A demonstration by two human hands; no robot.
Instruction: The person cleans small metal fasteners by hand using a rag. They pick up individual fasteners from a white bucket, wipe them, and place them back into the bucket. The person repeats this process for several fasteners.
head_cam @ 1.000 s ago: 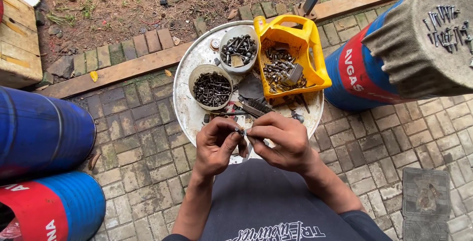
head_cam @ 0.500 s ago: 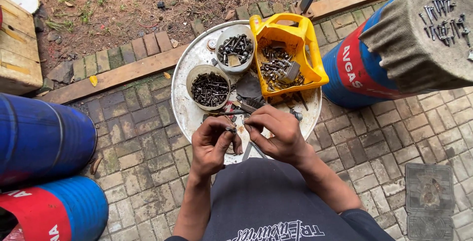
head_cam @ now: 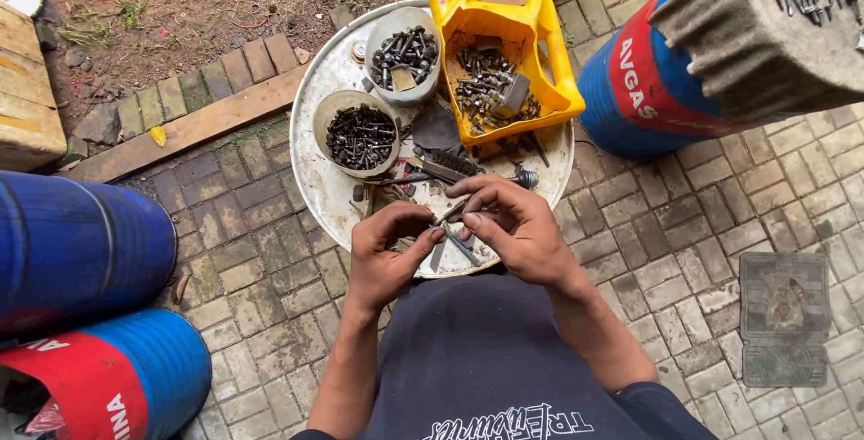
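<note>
Both hands, left (head_cam: 385, 255) and right (head_cam: 513, 224), pinch a bolt (head_cam: 450, 213) between fingertips; bowl of screws (head_cam: 360, 134) at 11 o'clock.

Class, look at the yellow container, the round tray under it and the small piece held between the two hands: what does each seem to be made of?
Yellow container: likely plastic, glossy and evenly coloured, with a moulded handle and a cut-open side.
Round tray: probably painted sheet metal, off-white, stained and scuffed, with a thin rim.
Piece pinched between the left hand and the right hand: apparently metal, dull grey like the fasteners around it; too small to be sure.
</note>
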